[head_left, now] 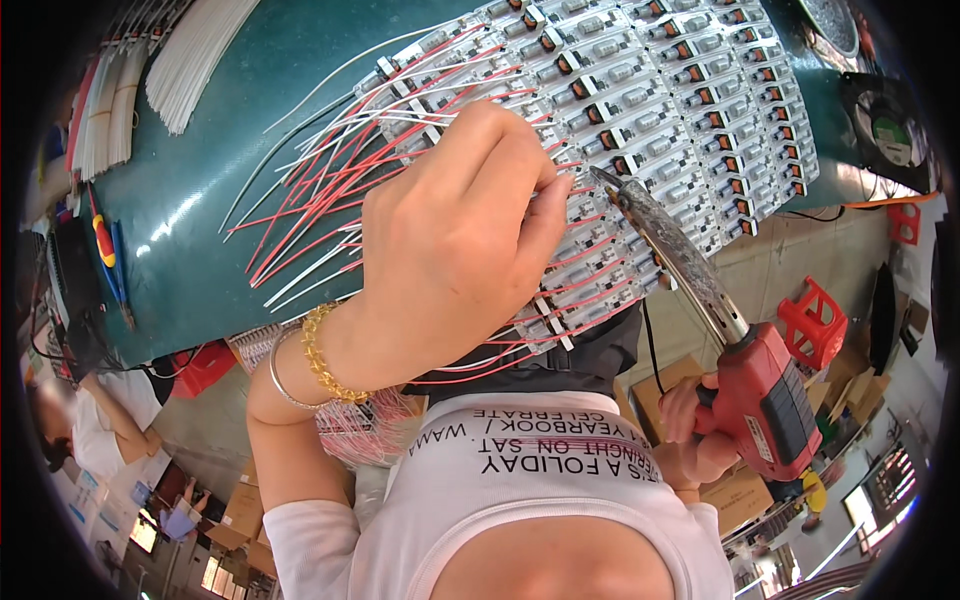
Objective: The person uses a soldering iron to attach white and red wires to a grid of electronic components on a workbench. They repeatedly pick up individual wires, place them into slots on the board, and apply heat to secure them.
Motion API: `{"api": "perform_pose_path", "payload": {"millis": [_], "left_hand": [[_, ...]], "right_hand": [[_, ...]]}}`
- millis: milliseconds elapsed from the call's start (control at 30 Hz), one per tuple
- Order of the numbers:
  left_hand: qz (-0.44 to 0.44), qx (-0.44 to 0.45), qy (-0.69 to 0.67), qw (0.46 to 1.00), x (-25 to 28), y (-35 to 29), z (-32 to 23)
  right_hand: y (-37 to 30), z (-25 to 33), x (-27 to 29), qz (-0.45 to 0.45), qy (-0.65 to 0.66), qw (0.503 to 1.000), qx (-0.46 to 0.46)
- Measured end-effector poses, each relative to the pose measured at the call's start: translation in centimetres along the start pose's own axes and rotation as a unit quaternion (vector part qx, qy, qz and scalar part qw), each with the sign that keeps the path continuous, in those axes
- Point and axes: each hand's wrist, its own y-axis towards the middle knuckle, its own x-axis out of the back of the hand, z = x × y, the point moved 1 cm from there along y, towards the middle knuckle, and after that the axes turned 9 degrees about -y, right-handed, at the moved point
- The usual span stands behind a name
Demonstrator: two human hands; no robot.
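Though pinched narrow, left fingers over modules, right fingers around soldering gun.

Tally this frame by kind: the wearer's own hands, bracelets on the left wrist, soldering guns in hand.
Hands: 2 (left hand, right hand)
Bracelets: 2 (yellow bracelet, silver bracelet)
Soldering gun: 1
Total: 5

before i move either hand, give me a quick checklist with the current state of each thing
1. Right hand gripping the red soldering gun: ok.
2. Metal tip well clear of the left hand: not ok, it is close to the fingertips.
3. Left fingertips holding a wire: cannot tell.
4. Red and white wires untangled: not ok, many cross.
5. White wire bundle away from the tip: ok, far left.
6. Tip hot: cannot tell.
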Motion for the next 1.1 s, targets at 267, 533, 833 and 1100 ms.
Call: {"api": "perform_pose_path", "payload": {"millis": [267,533,833,1100], "left_hand": [[0.012,0.001,-0.002,1.0,0.2,0.1,0.2],[0.007,-0.01,-0.003,1.0,0.0,0.3,0.1],[0.022,-0.009,-0.013,1.0,0.0,0.3,0.0],[0.064,-0.022,-0.05,0.996,0.8,0.1,-0.2]], "right_hand": [[0.7,0.8,-1.4,-0.033,-0.016,0.999,0.016],[1.0,0.2,0.0,0.021,-0.001,0.999,0.048],[0.8,0.3,-0.4,0.02,0.009,0.999,0.038],[0.8,-0.4,0.7,0.035,0.037,0.997,0.056]]}}
